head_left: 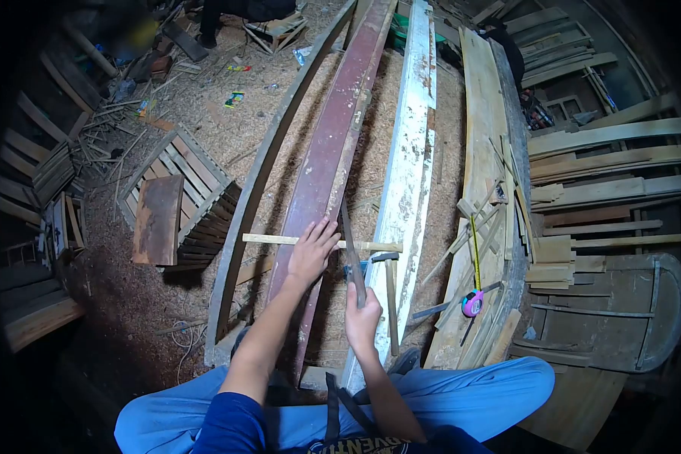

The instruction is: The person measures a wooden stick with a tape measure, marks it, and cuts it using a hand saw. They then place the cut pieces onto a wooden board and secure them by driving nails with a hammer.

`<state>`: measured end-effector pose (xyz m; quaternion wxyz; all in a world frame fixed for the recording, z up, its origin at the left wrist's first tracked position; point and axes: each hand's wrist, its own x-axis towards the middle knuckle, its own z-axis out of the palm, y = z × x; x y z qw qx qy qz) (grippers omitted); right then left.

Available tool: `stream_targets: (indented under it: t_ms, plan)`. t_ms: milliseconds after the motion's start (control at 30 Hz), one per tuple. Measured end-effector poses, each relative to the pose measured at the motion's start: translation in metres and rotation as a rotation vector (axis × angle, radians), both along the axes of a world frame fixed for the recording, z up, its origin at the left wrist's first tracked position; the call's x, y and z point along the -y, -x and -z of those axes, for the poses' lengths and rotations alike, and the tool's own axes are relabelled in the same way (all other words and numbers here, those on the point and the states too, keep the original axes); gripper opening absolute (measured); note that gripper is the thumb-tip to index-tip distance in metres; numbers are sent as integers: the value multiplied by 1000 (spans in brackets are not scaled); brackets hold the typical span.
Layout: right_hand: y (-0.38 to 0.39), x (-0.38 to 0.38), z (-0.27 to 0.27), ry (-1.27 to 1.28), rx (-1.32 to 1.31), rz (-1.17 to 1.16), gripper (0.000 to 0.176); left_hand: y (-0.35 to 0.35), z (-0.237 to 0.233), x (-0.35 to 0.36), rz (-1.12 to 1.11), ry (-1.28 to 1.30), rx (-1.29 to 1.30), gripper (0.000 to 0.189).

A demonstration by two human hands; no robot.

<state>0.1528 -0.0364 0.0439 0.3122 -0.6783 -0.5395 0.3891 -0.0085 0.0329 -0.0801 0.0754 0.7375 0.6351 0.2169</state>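
Observation:
A thin wooden strip [268, 239] lies crosswise over a dark red board [329, 144] and reaches a white, peeling board [405, 159]. My left hand [314, 248] rests with spread fingers on the strip and the red board. In my right hand [363, 310] is the end of a long dark flat tool [349, 234], its fingers wrapped round it. The tool points away from me and crosses the strip, between the two boards. A hammer [392, 303] rests on the white board, just right of my right hand.
A pink tape measure [473, 303] with its yellow blade out lies on pale planks [483, 113] at the right. A slatted wooden crate [197, 170] stands at the left. Stacked timber [613, 147] fills the far right. Part of another person [250, 9] shows at the top.

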Motion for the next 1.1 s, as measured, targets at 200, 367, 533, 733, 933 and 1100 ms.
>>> stream_targets:
  t_ms: [200,367,533,733,933,1100]
  plan:
    - [0,6,-5,74,79,-10,32,-1,4,3,13,11,5,37]
    - [-4,21,-12,19,48,1,34,0,0,0,8,32,-24,37]
    - [9,-4,-4,68,133,-16,30,-1,4,1,1,11,35,36]
    - [-2,14,-8,-11,70,-9,31,-1,2,1,4,29,7,36]
    - [4,4,-1,-7,44,-11,31,0,0,1,12,9,-28,36]
    - [3,10,1,28,51,19,30,-2,3,2,13,44,-24,41]
